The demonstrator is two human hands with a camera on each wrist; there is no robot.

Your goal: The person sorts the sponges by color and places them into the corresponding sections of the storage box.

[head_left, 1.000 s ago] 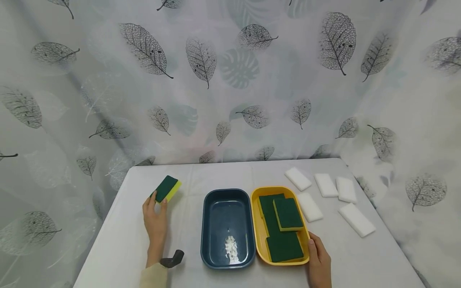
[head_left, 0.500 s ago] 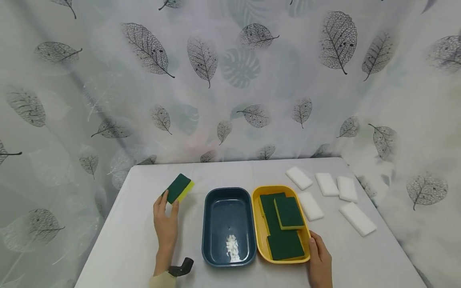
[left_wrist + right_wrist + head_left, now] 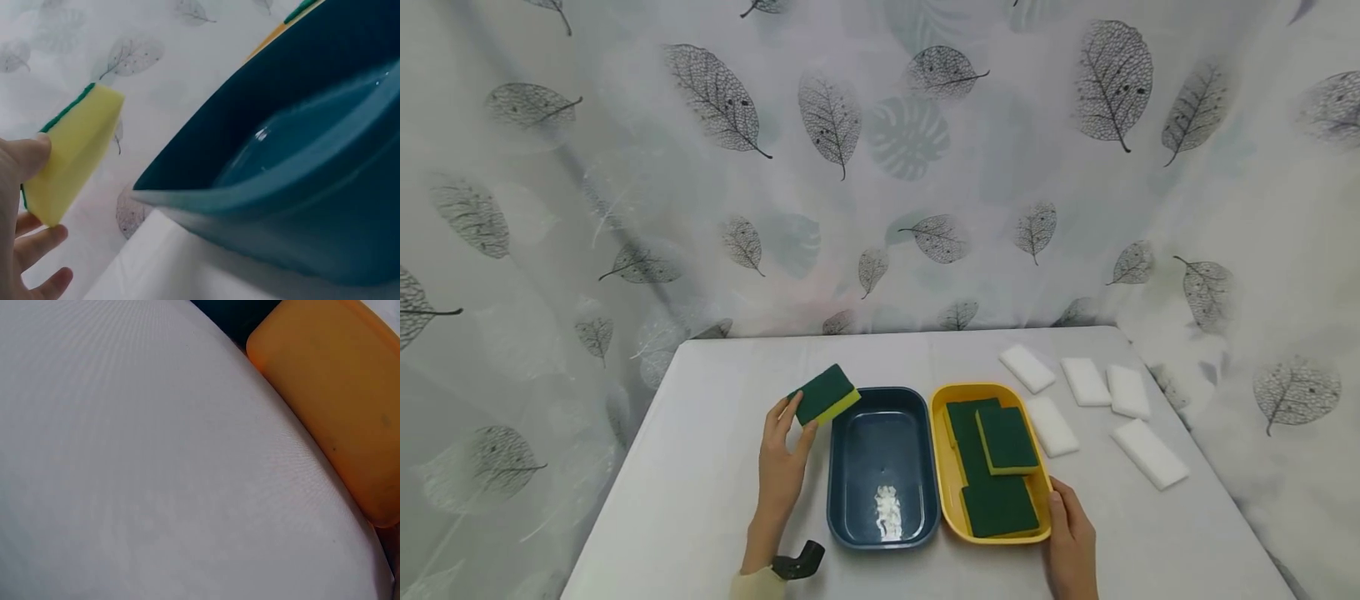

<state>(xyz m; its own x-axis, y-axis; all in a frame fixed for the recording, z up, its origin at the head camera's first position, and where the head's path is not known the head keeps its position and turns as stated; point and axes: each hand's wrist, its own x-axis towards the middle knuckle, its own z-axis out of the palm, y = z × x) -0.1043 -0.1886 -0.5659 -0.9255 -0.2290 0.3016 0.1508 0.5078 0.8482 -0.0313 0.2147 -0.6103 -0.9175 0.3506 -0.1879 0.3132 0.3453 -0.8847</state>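
White desk point(image 3: 700, 475), lower frame | dark-blue tray point(image 3: 883, 454), lower centre | yellow tray point(image 3: 952, 492), just right of it | five white pads point(image 3: 1150, 454), lower right

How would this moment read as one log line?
left grip: holds sponge near blue tray | right grip: touches yellow tray | yellow tray: other sponges inside

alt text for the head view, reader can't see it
A left hand holds a green-yellow sponge near a blue tray; the right hand touches a yellow tray holding more sponges, with white pads to its right.
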